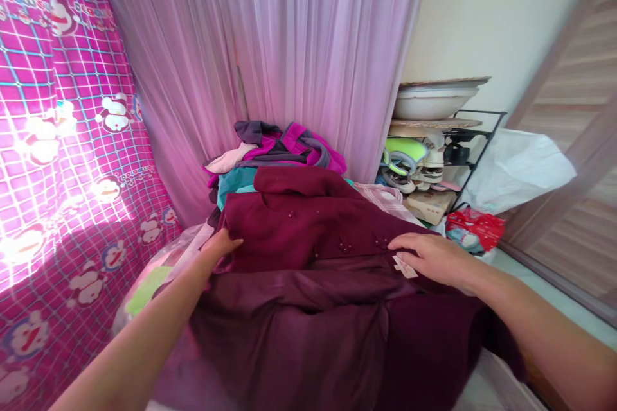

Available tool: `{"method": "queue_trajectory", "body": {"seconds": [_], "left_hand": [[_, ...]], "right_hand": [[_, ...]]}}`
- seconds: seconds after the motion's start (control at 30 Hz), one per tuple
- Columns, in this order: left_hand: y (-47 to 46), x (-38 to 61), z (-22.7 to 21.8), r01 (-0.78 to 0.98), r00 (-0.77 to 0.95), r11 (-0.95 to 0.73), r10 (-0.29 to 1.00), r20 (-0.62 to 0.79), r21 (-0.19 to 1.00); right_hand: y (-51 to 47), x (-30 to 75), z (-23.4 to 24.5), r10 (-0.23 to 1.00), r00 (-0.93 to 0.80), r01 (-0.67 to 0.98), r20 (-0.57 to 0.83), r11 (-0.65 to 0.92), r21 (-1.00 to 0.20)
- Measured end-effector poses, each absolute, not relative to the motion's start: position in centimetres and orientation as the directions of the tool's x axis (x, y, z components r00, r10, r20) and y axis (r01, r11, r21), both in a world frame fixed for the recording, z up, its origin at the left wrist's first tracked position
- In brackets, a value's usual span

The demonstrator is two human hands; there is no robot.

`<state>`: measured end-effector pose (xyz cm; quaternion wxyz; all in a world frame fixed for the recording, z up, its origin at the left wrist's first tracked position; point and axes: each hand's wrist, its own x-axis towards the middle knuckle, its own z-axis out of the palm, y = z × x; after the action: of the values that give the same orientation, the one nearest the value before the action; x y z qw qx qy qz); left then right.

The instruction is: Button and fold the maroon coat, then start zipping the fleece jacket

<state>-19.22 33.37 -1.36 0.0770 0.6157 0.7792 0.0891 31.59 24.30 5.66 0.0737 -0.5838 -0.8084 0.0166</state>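
Observation:
A maroon coat [299, 225] with knotted buttons lies spread over a heap of clothes, its dark brown lining [289, 308] showing in the near half. My left hand [222, 245] is closed on the coat's left edge, thumb on top and the other fingers mostly hidden. On the right, my right hand [429, 258] grips the coat beside a white label [403, 267], its fingers bent onto the cloth. Behind the coat sit folded purple and grey clothes [299, 144] and a teal garment [236, 185].
A lilac curtain [289, 45] hangs behind the heap, and a pink checked curtain [72, 141] closes the left side. At right stands a black shoe rack [475, 164] with shoes and a white basin [436, 103] on top. Near it are a white bag [523, 170] and a red bag [477, 228].

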Motion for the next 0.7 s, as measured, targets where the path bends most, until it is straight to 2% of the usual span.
{"method": "queue_trajectory", "body": {"seconds": [0.17,0.3,0.37,0.43,0.5,0.57,0.7], "left_hand": [[33.8,-18.6,-1.0,0.917,-0.334,0.322,0.943,0.011,0.235],[34.3,-19.7,2.7,0.921,-0.338,0.306,0.935,0.104,0.242],[35.5,-20.8,5.5,0.906,-0.375,0.326,0.915,0.152,0.271],[37.0,-21.8,8.1,0.863,-0.456,0.355,0.854,0.251,0.359],[38.3,-22.0,9.4,0.834,-0.517,0.384,0.795,0.317,0.397],[38.8,-21.3,9.1,0.819,-0.54,0.403,0.782,0.312,0.408],[37.4,-19.2,6.1,0.796,-0.522,0.39,0.829,0.198,0.463]], "right_hand": [[25.3,31.2,5.5,0.935,-0.342,0.929,0.094,0.351,-0.113],[26.1,30.5,5.8,0.915,-0.379,0.914,0.14,0.394,-0.099],[26.5,29.9,6.2,0.912,-0.388,0.913,0.134,0.4,-0.083],[26.8,29.0,6.6,0.917,-0.381,0.918,0.115,0.39,-0.066],[27.4,28.1,6.7,0.921,-0.379,0.923,0.088,0.384,-0.041],[28.2,27.2,6.4,0.919,-0.389,0.92,0.06,0.391,-0.014],[30.3,26.4,4.6,0.935,-0.353,0.935,-0.014,0.353,0.042]]}}
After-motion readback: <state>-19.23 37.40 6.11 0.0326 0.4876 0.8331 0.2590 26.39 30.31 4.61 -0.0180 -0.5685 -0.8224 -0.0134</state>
